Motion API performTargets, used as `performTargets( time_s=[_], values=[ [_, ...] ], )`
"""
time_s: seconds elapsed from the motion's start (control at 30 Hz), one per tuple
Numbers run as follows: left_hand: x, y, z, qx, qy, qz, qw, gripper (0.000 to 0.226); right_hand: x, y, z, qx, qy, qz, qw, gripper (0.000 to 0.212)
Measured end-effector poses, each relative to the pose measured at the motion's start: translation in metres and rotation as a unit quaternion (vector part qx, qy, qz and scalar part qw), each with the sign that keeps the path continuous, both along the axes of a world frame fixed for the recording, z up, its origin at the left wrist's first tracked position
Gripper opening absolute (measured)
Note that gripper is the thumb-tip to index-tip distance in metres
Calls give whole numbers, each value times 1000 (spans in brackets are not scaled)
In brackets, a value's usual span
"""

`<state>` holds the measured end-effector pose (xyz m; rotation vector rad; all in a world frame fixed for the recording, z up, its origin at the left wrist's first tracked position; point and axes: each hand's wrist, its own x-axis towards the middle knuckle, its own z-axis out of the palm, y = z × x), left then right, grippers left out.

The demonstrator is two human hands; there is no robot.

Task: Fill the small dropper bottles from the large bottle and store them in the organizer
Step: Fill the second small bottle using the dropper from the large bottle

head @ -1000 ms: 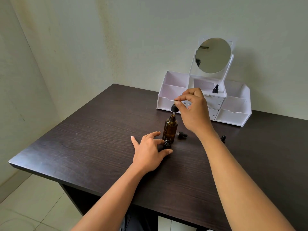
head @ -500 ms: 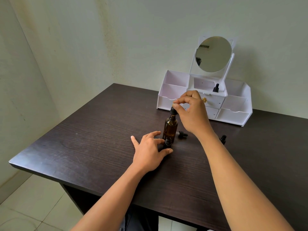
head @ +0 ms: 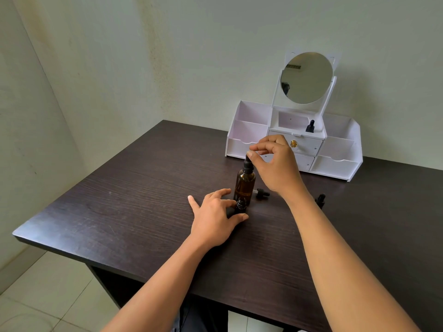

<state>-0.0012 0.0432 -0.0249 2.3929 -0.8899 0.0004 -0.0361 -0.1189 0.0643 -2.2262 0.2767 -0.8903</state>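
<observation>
A large amber bottle (head: 244, 185) stands upright mid-table with its black dropper cap (head: 247, 164) seated on the neck. My right hand (head: 275, 167) pinches the cap's rubber bulb from above. Just in front of it stands a small open dropper bottle (head: 241, 204), which my left hand (head: 213, 218) holds between thumb and forefinger on the table. A loose small dropper cap (head: 262, 193) lies right of the large bottle. Another small capped bottle (head: 320, 200) shows partly behind my right forearm. One small bottle (head: 310, 127) stands in the white organizer's (head: 338, 161) top middle compartment.
The organizer, with a round mirror (head: 306, 77), drawers and open side bins, stands at the back of the dark wooden table (head: 134, 212) against the wall. The table's left and near edges drop off to a tiled floor (head: 48, 295).
My right hand has lowered the dropper into the large bottle until the cap sits on its neck. The left hand and small bottle have stayed put.
</observation>
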Motion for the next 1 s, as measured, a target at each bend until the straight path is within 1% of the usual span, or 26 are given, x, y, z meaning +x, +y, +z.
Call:
performTargets(
  time_s=[0.1,0.27,0.37,0.47,0.57,0.67,0.83,0.9,1.0],
  values=[
    [0,0,0,2,0,0,1000,52,-1,0,1,-2,13,1,1000,11],
    [0,-1,-1,5,0,1,1000,52,-2,0,4,-16,32,0,999,1],
    [1,-1,-1,3,1,1,1000,52,-1,0,4,-32,31,-7,999,5],
    [1,0,-1,1,1,0,1000,52,-1,0,4,-14,27,-5,1000,4],
    [1,-1,-1,6,4,0,1000,52,-3,0,2,0,30,-1,1000,16],
    [1,-1,-1,7,4,2,1000,52,-4,2,0,-16,52,-1,999,24],
    [1,0,-1,0,4,1,1000,52,-1,5,-1,-23,68,-1,997,21],
    [1,0,-1,0,4,0,1000,51,-1,5,1,-16,59,-7,998,20],
    [1,0,-1,-1,5,-1,1000,52,-2,5,7,-8,18,-18,1000,17]
  ],
)
